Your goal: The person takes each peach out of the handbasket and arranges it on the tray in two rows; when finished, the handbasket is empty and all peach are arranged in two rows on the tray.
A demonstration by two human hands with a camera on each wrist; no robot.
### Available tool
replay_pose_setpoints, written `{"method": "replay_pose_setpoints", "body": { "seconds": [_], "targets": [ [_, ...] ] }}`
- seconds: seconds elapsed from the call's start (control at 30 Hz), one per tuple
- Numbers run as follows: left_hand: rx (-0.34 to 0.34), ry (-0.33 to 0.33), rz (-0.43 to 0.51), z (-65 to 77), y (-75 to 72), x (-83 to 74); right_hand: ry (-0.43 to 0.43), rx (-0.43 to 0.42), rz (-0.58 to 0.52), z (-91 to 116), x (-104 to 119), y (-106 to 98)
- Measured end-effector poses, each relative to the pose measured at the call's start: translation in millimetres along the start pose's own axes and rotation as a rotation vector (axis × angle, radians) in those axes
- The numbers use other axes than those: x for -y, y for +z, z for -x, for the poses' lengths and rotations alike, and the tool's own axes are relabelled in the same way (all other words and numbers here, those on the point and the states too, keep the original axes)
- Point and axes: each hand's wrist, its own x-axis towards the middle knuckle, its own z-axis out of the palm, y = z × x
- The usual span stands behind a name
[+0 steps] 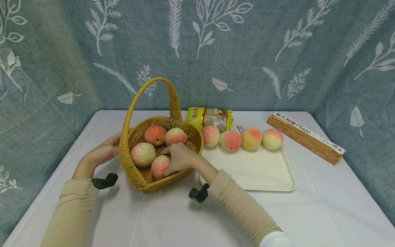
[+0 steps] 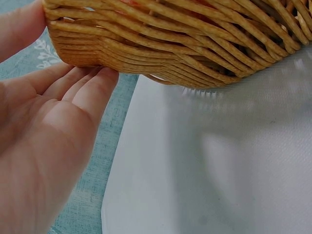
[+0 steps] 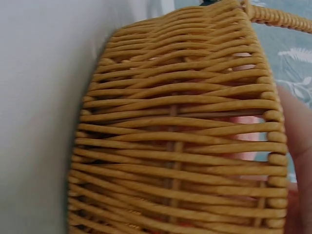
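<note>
gripping the front peach (image 1: 158, 168) inside the basket (image 1: 168, 183), your right hand (image 1: 182, 158) has curled fingers; your left hand (image 1: 105, 151), fingers nearly straight, touches the basket's left side. knuckles catching the rim could tip it.

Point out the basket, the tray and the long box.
Basket (image 3: 180, 131): right wrist view, on its woven outer wall.
Tray (image 1: 247, 169): head view, on its bare inside bottom.
Long box (image 1: 303, 136): head view, on its brown side.
</note>
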Motion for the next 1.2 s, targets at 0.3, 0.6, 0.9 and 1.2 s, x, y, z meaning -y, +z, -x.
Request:
{"method": "replay_pose_setpoints", "body": {
  "seconds": [0.3, 0.6, 0.9, 1.2],
  "targets": [
    [-0.009, -0.049, -0.032, 0.2, 0.7, -0.8, 0.014, -0.106, -0.079, 5.9, -4.9, 4.3],
    [-0.001, -0.03, -0.012, 0.3, -0.7, -0.4, 0.047, -0.222, -0.398, 19.0, -14.2, -7.4],
    [-0.017, -0.03, -0.015, -0.5, -0.9, -2.1, 0.042, -0.356, -0.845, 44.2, -29.5, -25.3],
    [-0.008, -0.023, -0.03, -2.1, -1.7, -1.6, 0.174, -0.509, -0.945, 79.6, -53.9, -43.4]
  ]
}}
